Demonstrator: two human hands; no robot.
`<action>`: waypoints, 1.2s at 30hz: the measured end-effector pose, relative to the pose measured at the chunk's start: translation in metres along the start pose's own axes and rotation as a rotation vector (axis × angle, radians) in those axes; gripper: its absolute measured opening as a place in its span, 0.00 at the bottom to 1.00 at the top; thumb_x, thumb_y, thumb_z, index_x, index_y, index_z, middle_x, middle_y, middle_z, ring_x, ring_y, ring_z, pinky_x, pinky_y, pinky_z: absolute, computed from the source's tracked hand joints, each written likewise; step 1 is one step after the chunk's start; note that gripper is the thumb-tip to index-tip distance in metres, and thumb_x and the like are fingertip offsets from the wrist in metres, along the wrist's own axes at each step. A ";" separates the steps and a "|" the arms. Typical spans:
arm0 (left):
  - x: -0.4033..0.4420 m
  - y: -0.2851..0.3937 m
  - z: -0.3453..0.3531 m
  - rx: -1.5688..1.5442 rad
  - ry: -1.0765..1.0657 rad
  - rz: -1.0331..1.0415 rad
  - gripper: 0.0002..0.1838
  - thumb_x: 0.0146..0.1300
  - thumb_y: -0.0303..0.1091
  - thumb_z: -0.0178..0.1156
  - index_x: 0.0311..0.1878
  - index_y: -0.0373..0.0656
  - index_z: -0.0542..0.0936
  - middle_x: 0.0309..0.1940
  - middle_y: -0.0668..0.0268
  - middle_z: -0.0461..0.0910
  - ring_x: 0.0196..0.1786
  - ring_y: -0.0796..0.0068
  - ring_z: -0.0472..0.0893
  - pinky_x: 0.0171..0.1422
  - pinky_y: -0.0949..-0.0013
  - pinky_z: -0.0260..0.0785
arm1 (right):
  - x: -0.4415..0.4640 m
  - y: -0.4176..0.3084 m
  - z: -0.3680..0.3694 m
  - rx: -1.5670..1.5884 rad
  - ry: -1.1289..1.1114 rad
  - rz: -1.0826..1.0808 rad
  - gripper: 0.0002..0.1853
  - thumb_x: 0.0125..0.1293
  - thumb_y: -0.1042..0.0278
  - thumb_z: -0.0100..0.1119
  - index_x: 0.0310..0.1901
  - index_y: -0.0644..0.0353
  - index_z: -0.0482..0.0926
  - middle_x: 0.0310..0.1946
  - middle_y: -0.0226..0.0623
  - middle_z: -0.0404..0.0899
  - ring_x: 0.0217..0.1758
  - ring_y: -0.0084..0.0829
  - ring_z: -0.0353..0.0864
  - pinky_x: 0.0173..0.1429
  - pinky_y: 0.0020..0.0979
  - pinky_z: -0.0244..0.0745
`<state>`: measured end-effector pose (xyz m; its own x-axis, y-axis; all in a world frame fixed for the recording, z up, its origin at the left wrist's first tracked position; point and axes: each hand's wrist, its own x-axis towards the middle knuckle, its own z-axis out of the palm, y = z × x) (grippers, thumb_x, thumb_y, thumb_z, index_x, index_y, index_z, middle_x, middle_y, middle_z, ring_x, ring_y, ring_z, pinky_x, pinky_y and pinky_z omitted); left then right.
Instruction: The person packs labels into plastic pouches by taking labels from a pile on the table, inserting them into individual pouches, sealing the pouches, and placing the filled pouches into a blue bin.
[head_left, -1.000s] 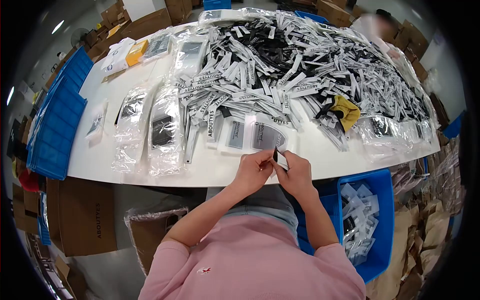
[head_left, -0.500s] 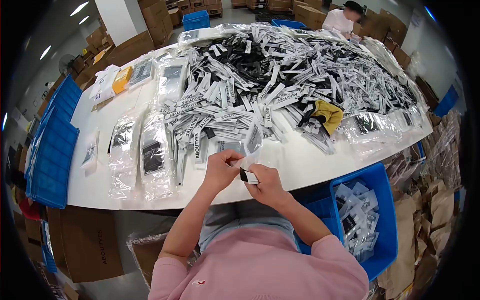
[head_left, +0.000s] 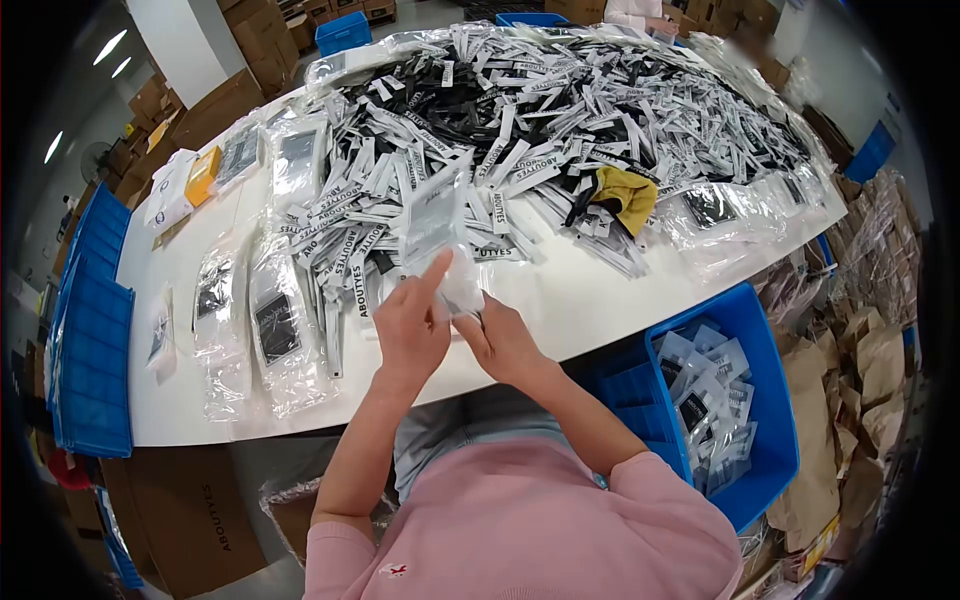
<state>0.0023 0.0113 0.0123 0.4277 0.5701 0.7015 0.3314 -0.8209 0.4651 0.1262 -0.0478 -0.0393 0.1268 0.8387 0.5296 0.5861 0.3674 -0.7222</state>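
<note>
A smooth white table (head_left: 575,300) spreads beneath the fingers, a tangled heap (head_left: 600,110) of flat, narrow strips beyond them, a rigid blue bin (head_left: 768,430) to their right. A filmy, translucent pouch (head_left: 432,225) rises at the fingertips: the right hand (head_left: 502,343) pinches its lower edge; the left hand (head_left: 412,325) points an index finger across it, its grip unclear.

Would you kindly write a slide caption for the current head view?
Left hand and right hand meet at a translucent pouch over a white table, heaped printed strips beyond.
</note>
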 end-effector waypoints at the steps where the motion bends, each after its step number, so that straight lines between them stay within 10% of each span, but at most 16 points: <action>1: -0.003 0.002 0.002 0.032 -0.007 0.077 0.33 0.41 0.13 0.54 0.55 0.46 0.77 0.16 0.62 0.65 0.17 0.68 0.65 0.22 0.66 0.60 | 0.001 0.008 0.002 0.190 -0.001 0.018 0.19 0.66 0.59 0.48 0.53 0.64 0.68 0.34 0.45 0.77 0.33 0.45 0.79 0.34 0.38 0.73; 5: -0.013 -0.004 0.017 0.111 -0.054 0.179 0.35 0.42 0.13 0.53 0.59 0.46 0.74 0.16 0.64 0.65 0.18 0.69 0.68 0.23 0.69 0.60 | 0.002 0.001 0.012 0.888 -0.126 0.785 0.17 0.66 0.64 0.41 0.51 0.65 0.68 0.33 0.49 0.75 0.36 0.48 0.75 0.43 0.39 0.71; 8: -0.007 -0.009 0.005 0.006 -0.133 -0.356 0.35 0.46 0.17 0.55 0.63 0.44 0.69 0.20 0.60 0.73 0.19 0.72 0.69 0.24 0.71 0.62 | 0.003 -0.033 0.007 0.555 -0.072 0.367 0.15 0.60 0.70 0.44 0.47 0.66 0.70 0.38 0.50 0.74 0.42 0.45 0.74 0.48 0.37 0.69; 11: -0.022 -0.003 0.015 0.084 -0.181 0.162 0.35 0.45 0.16 0.56 0.62 0.41 0.69 0.19 0.62 0.71 0.19 0.72 0.68 0.24 0.73 0.62 | -0.006 -0.008 0.011 0.500 0.099 0.382 0.15 0.58 0.70 0.48 0.47 0.67 0.71 0.41 0.51 0.74 0.45 0.47 0.73 0.50 0.38 0.68; 17: -0.022 -0.003 0.010 -0.024 -0.214 -0.332 0.33 0.48 0.15 0.53 0.63 0.41 0.68 0.14 0.67 0.63 0.17 0.75 0.64 0.22 0.73 0.59 | -0.021 -0.010 0.017 0.474 0.117 0.315 0.17 0.56 0.69 0.49 0.46 0.68 0.69 0.35 0.52 0.69 0.41 0.46 0.69 0.48 0.37 0.65; 20: -0.032 0.008 0.017 0.017 -0.302 0.181 0.35 0.48 0.14 0.52 0.64 0.43 0.67 0.13 0.69 0.64 0.17 0.81 0.65 0.22 0.73 0.59 | -0.025 0.009 0.024 0.239 0.187 0.145 0.14 0.58 0.67 0.50 0.42 0.69 0.71 0.33 0.50 0.70 0.38 0.44 0.71 0.43 0.36 0.67; 22: -0.024 0.016 0.016 -0.005 -0.319 0.171 0.36 0.47 0.14 0.52 0.65 0.42 0.65 0.14 0.69 0.67 0.17 0.79 0.67 0.22 0.74 0.61 | -0.014 0.002 0.002 0.542 0.087 0.279 0.12 0.59 0.67 0.49 0.34 0.69 0.75 0.28 0.51 0.75 0.35 0.49 0.75 0.41 0.41 0.70; 25: -0.009 0.014 0.004 0.028 -0.428 -0.412 0.39 0.44 0.17 0.56 0.66 0.40 0.63 0.26 0.61 0.76 0.22 0.71 0.75 0.26 0.71 0.67 | -0.011 -0.003 -0.009 0.630 -0.003 0.429 0.11 0.56 0.68 0.54 0.31 0.69 0.75 0.23 0.47 0.77 0.28 0.37 0.79 0.33 0.37 0.72; 28: -0.021 0.015 0.017 0.071 -0.435 0.129 0.40 0.44 0.17 0.56 0.67 0.42 0.62 0.25 0.61 0.75 0.24 0.65 0.76 0.27 0.67 0.68 | -0.006 0.011 -0.008 0.517 0.095 0.411 0.10 0.56 0.67 0.58 0.28 0.68 0.76 0.23 0.41 0.79 0.27 0.24 0.79 0.30 0.28 0.73; 29: -0.019 0.020 0.017 0.058 -0.491 0.063 0.41 0.43 0.18 0.56 0.67 0.42 0.60 0.25 0.61 0.74 0.25 0.64 0.75 0.29 0.67 0.68 | -0.006 0.024 -0.001 0.365 0.184 0.217 0.10 0.56 0.67 0.58 0.28 0.68 0.77 0.23 0.40 0.80 0.27 0.22 0.78 0.31 0.27 0.73; 33: 0.012 0.013 -0.008 -0.371 -0.669 -0.266 0.43 0.47 0.19 0.56 0.70 0.43 0.54 0.24 0.64 0.69 0.26 0.70 0.71 0.34 0.71 0.67 | 0.003 0.018 -0.020 0.763 -0.155 0.580 0.06 0.55 0.72 0.58 0.33 0.65 0.79 0.27 0.35 0.80 0.28 0.23 0.75 0.33 0.27 0.72; 36: 0.049 -0.005 -0.019 0.159 -0.514 0.318 0.44 0.47 0.21 0.58 0.70 0.45 0.52 0.42 0.59 0.75 0.41 0.70 0.76 0.47 0.68 0.69 | 0.005 0.024 -0.017 0.635 -0.218 0.400 0.07 0.58 0.72 0.57 0.36 0.64 0.80 0.28 0.31 0.80 0.30 0.20 0.75 0.35 0.25 0.71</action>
<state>0.0056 0.0427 0.0540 0.8627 0.2747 0.4245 0.2259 -0.9605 0.1625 0.1544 -0.0418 -0.0465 0.0330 0.9918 0.1235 -0.0494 0.1250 -0.9909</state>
